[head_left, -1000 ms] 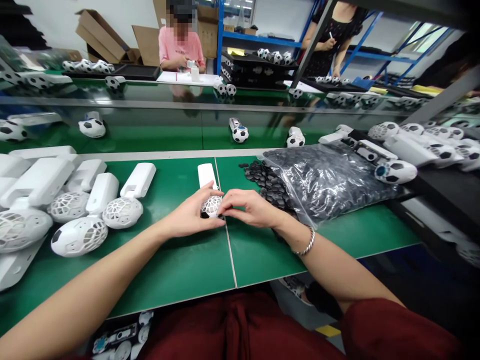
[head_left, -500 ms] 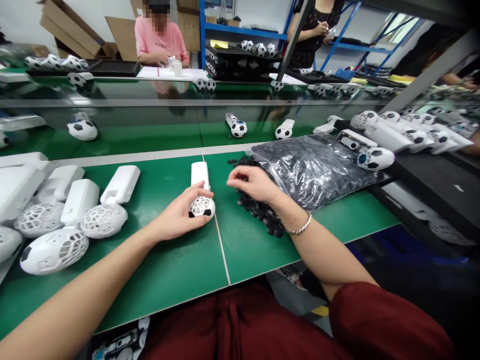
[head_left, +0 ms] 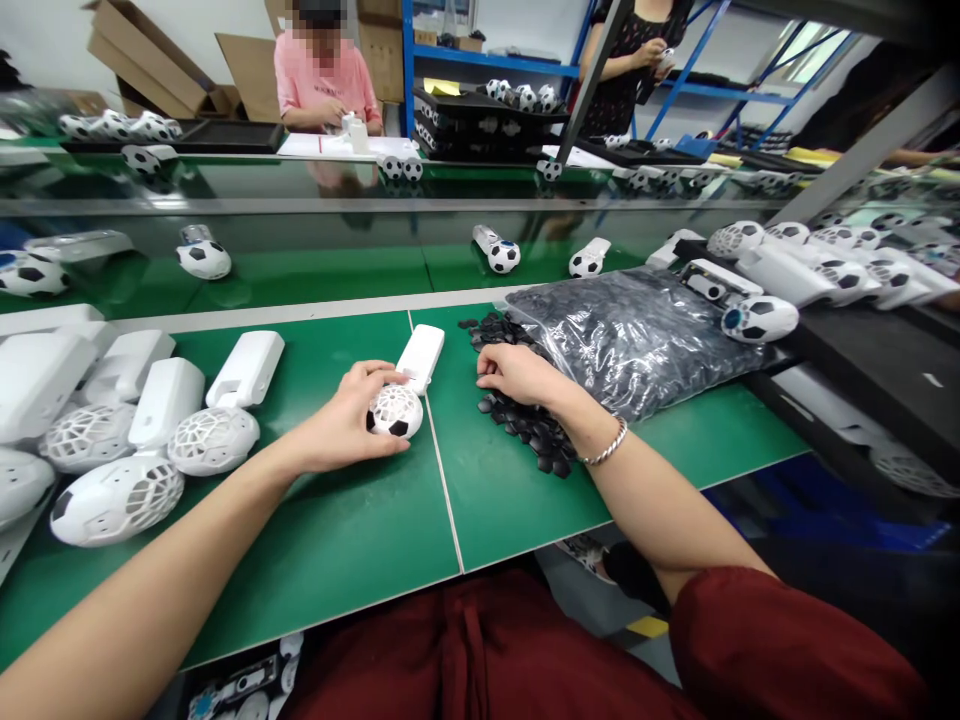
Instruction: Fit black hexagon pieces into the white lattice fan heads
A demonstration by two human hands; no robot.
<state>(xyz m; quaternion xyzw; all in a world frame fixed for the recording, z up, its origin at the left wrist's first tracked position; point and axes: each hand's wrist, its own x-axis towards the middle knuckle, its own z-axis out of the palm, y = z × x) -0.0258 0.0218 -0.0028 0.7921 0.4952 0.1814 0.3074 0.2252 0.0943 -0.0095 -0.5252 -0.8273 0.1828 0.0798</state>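
My left hand (head_left: pixel 341 425) is closed round the ball end of a white plastic housing (head_left: pixel 395 411), thumb at the near side and fingers at the far side. The ball has an open white lattice and a few black patches; its flat white stem points away to the right. My right hand (head_left: pixel 517 375) is at the pile of small black pieces (head_left: pixel 525 425), fingertips pinched together. Whether a piece is between those fingertips is hidden. A clear plastic bag (head_left: pixel 622 335) full of the same black pieces lies just beyond the right hand.
Several white lattice housings (head_left: pixel 214 440) lie at the left of the green table (head_left: pixel 360 540). Behind it, a green conveyor (head_left: pixel 337 260) carries football-patterned units (head_left: pixel 204 260). Black trays (head_left: pixel 877 360) with more units stand at the right. Two people (head_left: pixel 326 80) work across the line.
My left hand has turned the housing so its stem swings to the right. My right hand has moved slightly right and down to the black pieces. Units on the conveyor have shifted right.
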